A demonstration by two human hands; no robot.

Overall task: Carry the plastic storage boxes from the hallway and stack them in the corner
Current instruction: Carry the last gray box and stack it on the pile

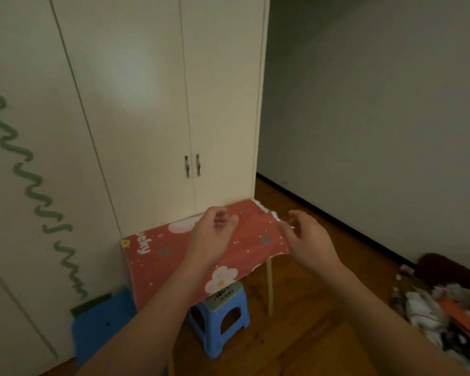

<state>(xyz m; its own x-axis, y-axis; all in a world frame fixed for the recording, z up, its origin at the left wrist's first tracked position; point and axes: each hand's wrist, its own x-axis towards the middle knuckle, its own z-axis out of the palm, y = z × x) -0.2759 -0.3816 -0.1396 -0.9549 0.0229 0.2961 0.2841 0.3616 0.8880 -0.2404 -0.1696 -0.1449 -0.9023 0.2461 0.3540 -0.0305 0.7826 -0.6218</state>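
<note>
my left hand (215,234) and right hand (307,240) hang loosely curled and empty above the small table with the red patterned cover (174,256), set against the cream wardrobe (147,104). no plastic storage boxes are in view, so i judge the next carry has yet to begin; on return i should keep clear of the blue stool (220,318) under the table and the clutter pile (445,308) on the right.

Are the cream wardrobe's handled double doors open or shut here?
Shut: the cream wardrobe doors lie flush, their two metal handles side by side at the seam.
</note>
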